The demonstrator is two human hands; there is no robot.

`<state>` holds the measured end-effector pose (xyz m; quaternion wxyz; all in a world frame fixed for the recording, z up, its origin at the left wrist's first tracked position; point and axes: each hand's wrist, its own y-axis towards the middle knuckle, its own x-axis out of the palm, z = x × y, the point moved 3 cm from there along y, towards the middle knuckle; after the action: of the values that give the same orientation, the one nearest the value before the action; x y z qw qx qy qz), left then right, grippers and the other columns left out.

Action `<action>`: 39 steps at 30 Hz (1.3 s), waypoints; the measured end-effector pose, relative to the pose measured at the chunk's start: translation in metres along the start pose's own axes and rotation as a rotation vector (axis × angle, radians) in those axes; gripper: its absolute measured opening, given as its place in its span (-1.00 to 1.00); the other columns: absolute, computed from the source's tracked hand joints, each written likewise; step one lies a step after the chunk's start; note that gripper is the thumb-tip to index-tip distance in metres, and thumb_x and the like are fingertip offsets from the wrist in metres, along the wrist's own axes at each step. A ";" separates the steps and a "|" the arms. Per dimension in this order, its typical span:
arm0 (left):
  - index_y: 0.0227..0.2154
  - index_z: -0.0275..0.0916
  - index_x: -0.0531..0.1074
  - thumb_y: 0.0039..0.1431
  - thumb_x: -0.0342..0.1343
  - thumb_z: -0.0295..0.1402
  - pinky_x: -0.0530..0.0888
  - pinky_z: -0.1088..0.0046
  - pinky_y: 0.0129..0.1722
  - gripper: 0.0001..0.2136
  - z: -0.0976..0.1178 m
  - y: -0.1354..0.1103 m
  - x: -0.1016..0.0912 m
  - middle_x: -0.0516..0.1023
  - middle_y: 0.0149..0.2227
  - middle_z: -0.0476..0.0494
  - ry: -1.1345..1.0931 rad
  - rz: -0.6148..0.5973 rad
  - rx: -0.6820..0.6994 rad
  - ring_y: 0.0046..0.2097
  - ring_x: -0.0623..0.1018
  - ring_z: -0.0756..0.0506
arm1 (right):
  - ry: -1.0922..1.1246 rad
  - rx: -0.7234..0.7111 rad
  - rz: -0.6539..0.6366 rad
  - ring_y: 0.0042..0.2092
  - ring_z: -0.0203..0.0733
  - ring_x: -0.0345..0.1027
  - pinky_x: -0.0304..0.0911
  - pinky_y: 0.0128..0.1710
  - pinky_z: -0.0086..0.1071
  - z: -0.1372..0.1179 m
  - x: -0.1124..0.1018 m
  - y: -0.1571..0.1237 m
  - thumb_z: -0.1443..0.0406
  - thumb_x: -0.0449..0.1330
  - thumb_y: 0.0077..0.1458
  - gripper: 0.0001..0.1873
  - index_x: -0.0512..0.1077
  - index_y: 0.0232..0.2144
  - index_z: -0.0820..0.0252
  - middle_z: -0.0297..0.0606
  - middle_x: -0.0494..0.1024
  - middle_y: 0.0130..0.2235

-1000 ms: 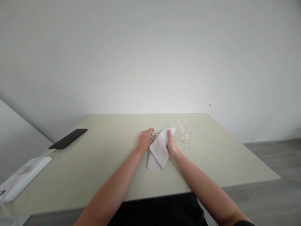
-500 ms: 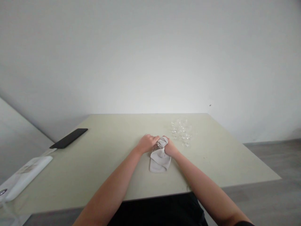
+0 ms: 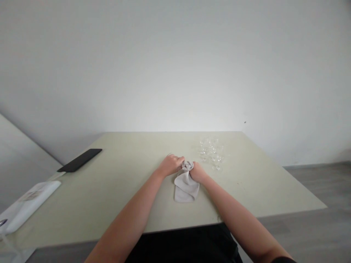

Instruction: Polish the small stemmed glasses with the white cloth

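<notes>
My left hand (image 3: 170,165) is closed around a small clear glass, mostly covered by the fingers. A thin clear edge of this glass (image 3: 170,154) shows behind the knuckles. On the other side, my right hand (image 3: 198,172) grips a light grey cloth (image 3: 187,189). The upper part of the cloth is bunched between both hands, against the glass. Its lower part hangs down toward me in a flat fold. Several clear stemmed glasses (image 3: 211,150) stand close together just beyond my right hand.
The pale table (image 3: 123,197) ends at a plain wall (image 3: 175,73). Along its left side lie a flat black object (image 3: 80,160) and a white device (image 3: 30,206) with a cable. Grey flooring (image 3: 309,226) shows past the right edge.
The bunched top of the cloth has twisted and sunk slightly, with my right hand a little lower. My left hand has stayed nearly in place. The standing glasses have not moved.
</notes>
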<state>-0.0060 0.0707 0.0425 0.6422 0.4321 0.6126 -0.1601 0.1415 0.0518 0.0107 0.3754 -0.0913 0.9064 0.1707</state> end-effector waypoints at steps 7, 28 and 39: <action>-0.30 -0.24 0.38 0.14 0.04 -0.44 0.35 0.40 -0.30 -0.93 0.003 -0.001 0.004 0.56 -0.44 -0.17 -0.010 -0.039 0.037 -0.37 0.55 -0.12 | -0.188 0.090 -0.006 -0.49 -0.15 0.36 -0.02 -0.53 -0.39 0.002 -0.001 -0.004 0.34 0.20 -0.01 -0.83 0.40 -0.61 0.18 -0.12 0.49 -0.53; -0.30 -0.23 0.38 0.20 0.01 -0.37 0.35 0.37 -0.26 -0.91 0.003 -0.002 -0.001 0.54 -0.42 -0.19 -0.021 0.016 -0.011 -0.32 0.55 -0.13 | 0.186 0.064 0.099 -0.39 -0.18 0.35 0.13 -0.42 -0.41 0.003 -0.004 -0.003 0.36 0.19 -0.04 -0.84 0.28 -0.37 0.12 -0.30 0.50 -0.42; -0.26 -0.18 0.38 0.19 0.05 -0.20 0.33 0.42 -0.33 -0.82 -0.011 -0.004 -0.006 0.53 -0.47 -0.12 -0.084 0.103 -0.302 -0.36 0.54 -0.12 | 0.700 -0.014 0.226 -0.24 -0.13 0.36 0.28 -0.20 -0.30 -0.002 0.005 0.004 0.16 0.09 0.08 -0.83 0.32 -0.35 0.13 -0.30 0.47 -0.34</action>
<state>-0.0172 0.0752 0.0480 0.7322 0.3544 0.5794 -0.0506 0.1357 0.0546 0.0091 0.0206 -0.0458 0.9831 0.1759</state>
